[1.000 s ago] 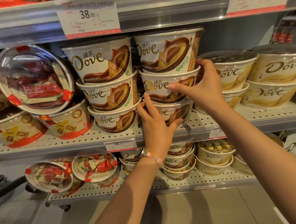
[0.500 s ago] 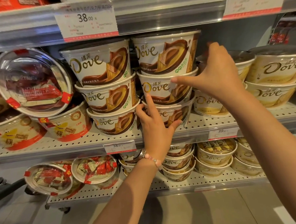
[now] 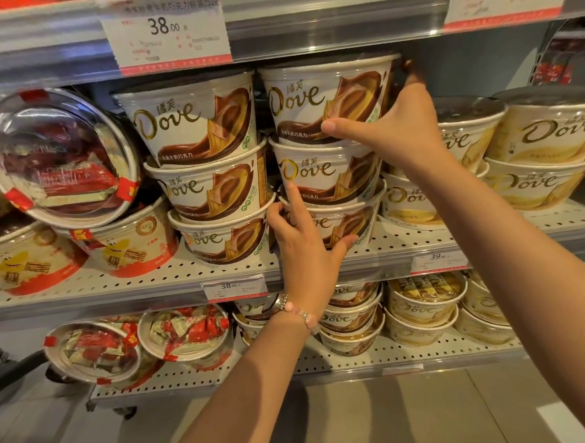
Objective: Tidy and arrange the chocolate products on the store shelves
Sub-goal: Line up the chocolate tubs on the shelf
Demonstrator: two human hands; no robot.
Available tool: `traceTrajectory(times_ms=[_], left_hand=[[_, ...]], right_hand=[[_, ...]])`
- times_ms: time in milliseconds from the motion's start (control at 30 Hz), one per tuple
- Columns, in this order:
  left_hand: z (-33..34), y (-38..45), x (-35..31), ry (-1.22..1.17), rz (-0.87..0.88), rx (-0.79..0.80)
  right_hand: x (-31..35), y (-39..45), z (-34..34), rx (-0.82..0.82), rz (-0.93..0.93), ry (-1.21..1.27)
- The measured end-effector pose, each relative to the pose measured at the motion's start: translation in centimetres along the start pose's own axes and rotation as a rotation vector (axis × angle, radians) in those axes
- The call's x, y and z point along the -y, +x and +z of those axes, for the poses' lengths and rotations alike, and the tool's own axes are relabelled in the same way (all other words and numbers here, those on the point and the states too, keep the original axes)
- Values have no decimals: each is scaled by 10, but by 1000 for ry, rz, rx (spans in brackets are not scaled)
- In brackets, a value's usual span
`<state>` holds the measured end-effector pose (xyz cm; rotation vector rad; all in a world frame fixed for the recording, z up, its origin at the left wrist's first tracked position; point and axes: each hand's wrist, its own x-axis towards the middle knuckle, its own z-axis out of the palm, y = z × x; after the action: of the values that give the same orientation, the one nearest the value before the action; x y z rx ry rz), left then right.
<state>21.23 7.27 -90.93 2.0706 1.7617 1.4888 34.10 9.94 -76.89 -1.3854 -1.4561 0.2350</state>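
Two stacks of three brown Dove chocolate tubs stand on the middle shelf (image 3: 117, 287). My right hand (image 3: 391, 126) grips the top tub (image 3: 311, 97) of the right stack, thumb across its front and fingers round its right side. My left hand (image 3: 306, 244) holds the bottom tub (image 3: 356, 224) of the same stack between its thumb and fingers. Its index finger points up and touches the middle tub (image 3: 315, 172). The left brown stack (image 3: 196, 124) stands close beside, untouched.
Cream Dove tubs (image 3: 549, 130) are stacked to the right. Red-trimmed tubs (image 3: 128, 252) sit at the left, with one clear-lidded tub (image 3: 57, 157) tilted on its side above them. The upper shelf edge (image 3: 340, 19) hangs just above the stacks. More tubs fill the lower shelf (image 3: 327, 363).
My right hand has risen from the middle tub of the right stack to the top tub. My left hand has stayed on the bottom tub.
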Motion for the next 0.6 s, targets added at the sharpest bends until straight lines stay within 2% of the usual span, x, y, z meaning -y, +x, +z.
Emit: traceTrajectory(times_ms=[400,600], left_hand=[[-1,-3,-3,-22,14,-6],[-2,-2,-4,-19,12,5]], right_hand=[[-6,6,-8,161,-12,172],[-9,2,-3,159,-25,195]])
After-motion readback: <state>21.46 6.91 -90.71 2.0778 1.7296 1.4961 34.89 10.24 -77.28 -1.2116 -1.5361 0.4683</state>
